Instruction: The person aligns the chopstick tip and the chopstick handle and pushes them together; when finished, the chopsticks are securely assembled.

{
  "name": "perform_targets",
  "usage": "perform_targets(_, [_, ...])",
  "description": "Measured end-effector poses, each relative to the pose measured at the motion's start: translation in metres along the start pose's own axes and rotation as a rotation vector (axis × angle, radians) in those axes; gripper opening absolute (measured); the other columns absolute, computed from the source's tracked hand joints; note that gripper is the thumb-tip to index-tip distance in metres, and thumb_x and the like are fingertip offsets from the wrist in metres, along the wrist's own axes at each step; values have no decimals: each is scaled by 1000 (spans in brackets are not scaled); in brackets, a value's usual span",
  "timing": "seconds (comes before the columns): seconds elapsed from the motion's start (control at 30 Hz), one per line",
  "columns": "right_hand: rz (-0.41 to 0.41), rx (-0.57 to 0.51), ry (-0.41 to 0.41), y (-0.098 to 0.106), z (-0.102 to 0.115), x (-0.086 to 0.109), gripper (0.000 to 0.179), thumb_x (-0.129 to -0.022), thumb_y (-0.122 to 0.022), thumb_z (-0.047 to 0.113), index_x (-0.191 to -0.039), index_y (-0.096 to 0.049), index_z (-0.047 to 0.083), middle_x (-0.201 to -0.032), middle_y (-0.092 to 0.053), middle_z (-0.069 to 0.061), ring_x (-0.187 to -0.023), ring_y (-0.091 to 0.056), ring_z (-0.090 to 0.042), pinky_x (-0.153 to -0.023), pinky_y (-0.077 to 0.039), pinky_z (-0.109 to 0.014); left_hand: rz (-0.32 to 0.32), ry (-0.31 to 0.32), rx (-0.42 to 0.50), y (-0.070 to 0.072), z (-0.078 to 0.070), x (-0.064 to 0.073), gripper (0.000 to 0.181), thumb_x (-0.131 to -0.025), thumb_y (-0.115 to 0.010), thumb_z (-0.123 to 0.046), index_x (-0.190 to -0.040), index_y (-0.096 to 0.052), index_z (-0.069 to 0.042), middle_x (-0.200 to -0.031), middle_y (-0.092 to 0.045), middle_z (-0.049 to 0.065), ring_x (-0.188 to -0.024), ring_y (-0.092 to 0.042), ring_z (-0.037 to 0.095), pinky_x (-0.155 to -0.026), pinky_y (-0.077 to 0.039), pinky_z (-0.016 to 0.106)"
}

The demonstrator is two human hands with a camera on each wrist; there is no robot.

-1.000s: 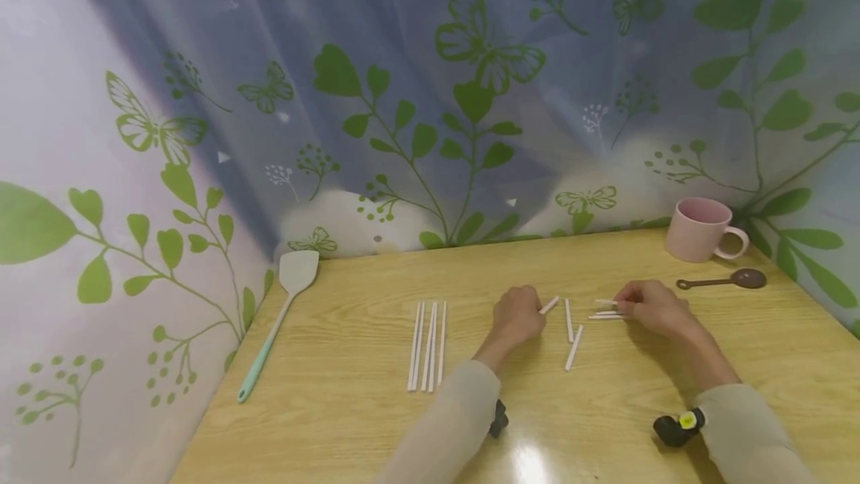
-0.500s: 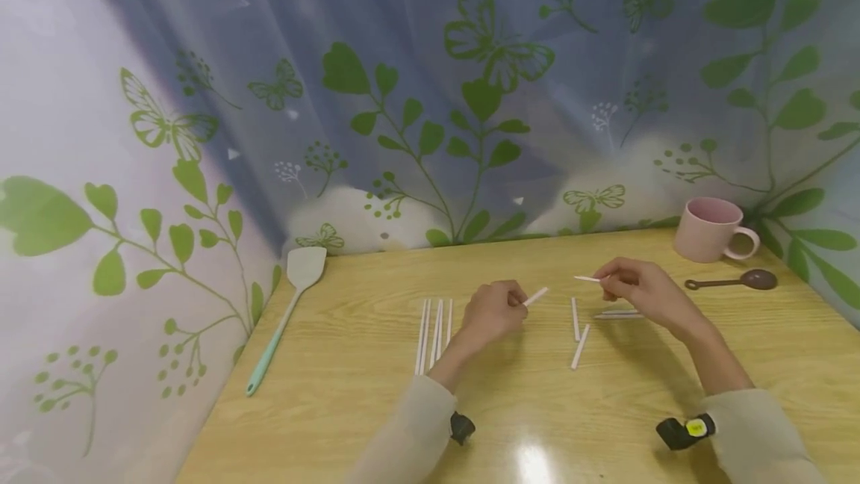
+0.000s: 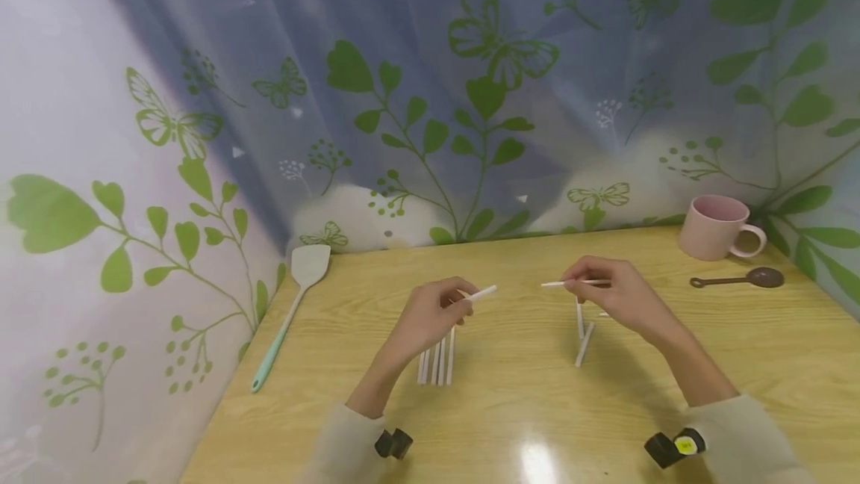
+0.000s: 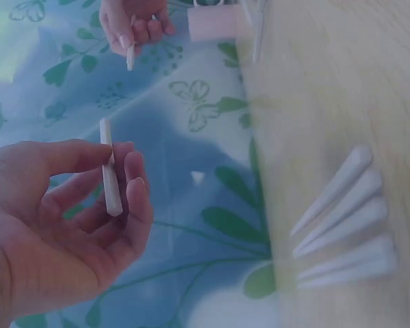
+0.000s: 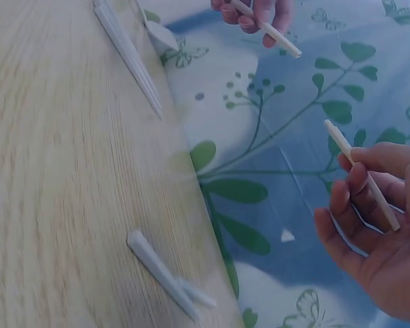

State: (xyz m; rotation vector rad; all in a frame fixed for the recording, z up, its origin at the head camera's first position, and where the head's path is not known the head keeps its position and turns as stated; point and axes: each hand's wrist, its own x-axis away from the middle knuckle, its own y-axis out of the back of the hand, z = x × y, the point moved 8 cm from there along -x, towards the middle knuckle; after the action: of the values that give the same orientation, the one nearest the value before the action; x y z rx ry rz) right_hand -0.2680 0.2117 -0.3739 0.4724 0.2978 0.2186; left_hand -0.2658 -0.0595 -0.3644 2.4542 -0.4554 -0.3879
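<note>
Above the table, my left hand (image 3: 433, 312) pinches a short white stick (image 3: 484, 292) between thumb and fingers; the left wrist view shows the same stick (image 4: 110, 184) lying across the fingers. Facing it, my right hand (image 3: 621, 299) pinches another thin short white stick (image 3: 555, 284), whose near end looks uneven in the right wrist view. The two sticks point towards each other, apart. Beneath my left hand lie several long white sticks (image 3: 440, 364) side by side, their far ends hidden by it. Below my right hand are two short white sticks (image 3: 586, 346), with another mostly hidden.
A spatula (image 3: 310, 266) with a mint handle lies at the left of the wooden table (image 3: 497, 424). At the back right stands a pink mug (image 3: 714, 228), with a brown spoon (image 3: 764, 278) in front of it. A patterned curtain (image 3: 430, 95) hangs behind the table.
Both hands have lifted off the table with a short stick each. My left hand has moved left, over the long sticks; my right hand has shifted left and up from the short pieces.
</note>
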Motion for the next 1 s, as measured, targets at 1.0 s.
perform_targets(1.0, [174,-313,168,-65,81,5,12,-103,-66,13,-111,-73,7,-102,-76,-11,-88,-75,-33,-87,-61,-39,-94,-225,278,29,-25,62,16,-102,-69,-16,-115,-77,-14,-94,-71,9,-74,-70,18,-69,-62,38])
